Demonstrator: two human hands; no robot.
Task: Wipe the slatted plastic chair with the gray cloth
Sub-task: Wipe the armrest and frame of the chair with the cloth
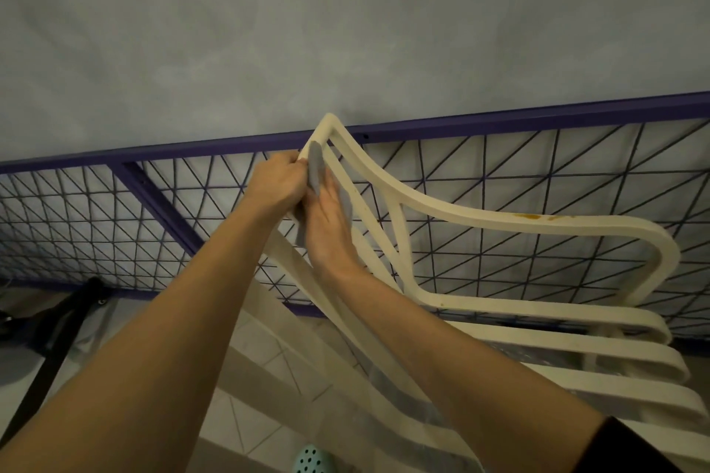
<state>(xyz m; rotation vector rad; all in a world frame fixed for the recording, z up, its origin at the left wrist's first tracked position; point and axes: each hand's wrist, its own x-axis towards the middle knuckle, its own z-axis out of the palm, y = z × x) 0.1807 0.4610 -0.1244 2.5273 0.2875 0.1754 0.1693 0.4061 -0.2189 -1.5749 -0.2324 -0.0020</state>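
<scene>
A cream slatted plastic chair [476,217] leans against a purple wire frame, its curved slats fanning toward the lower right. The gray cloth [316,165] is wrapped over the chair's upper left corner rail. My left hand [278,182] grips that rail and the cloth's edge from the left. My right hand [330,227] lies with straight fingers on the cloth, pressing it against the rail from below. Part of the cloth hangs hidden between the two hands.
The purple metal frame with wire mesh [499,123] stands against a gray-blue wall [345,11]. A black strap and bag [57,334] lie at lower left on the tiled floor [261,349]. A teal clog [315,459] shows at the bottom.
</scene>
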